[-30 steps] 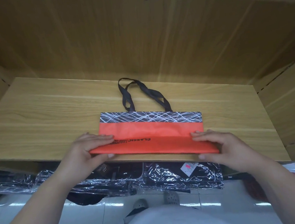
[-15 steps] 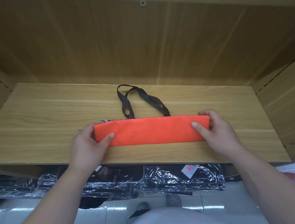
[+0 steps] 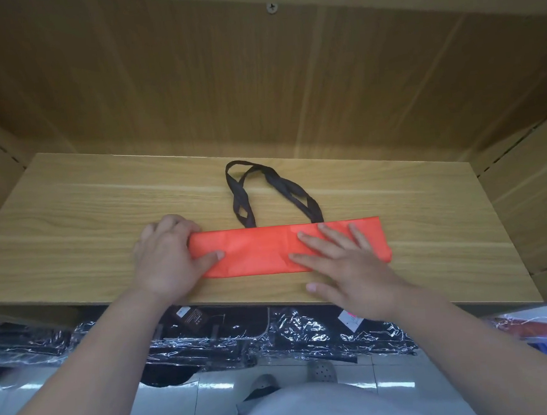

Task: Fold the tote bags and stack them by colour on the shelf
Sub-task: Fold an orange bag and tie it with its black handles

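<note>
One orange tote bag (image 3: 256, 252) lies folded under the fingers, and its two black handles (image 3: 283, 185) loop out just beyond the fingertips. Two hands rest on it, the left hand (image 3: 167, 256) and the right hand (image 3: 347, 267). There is one shelf board (image 3: 83, 207) beneath them and one screw (image 3: 272, 7) well above the fingers. Behind the wrists are two shoes (image 3: 261, 385), two tags (image 3: 348, 320), and several plastic-wrapped dark packs (image 3: 310, 339), too overlapped to count.
</note>
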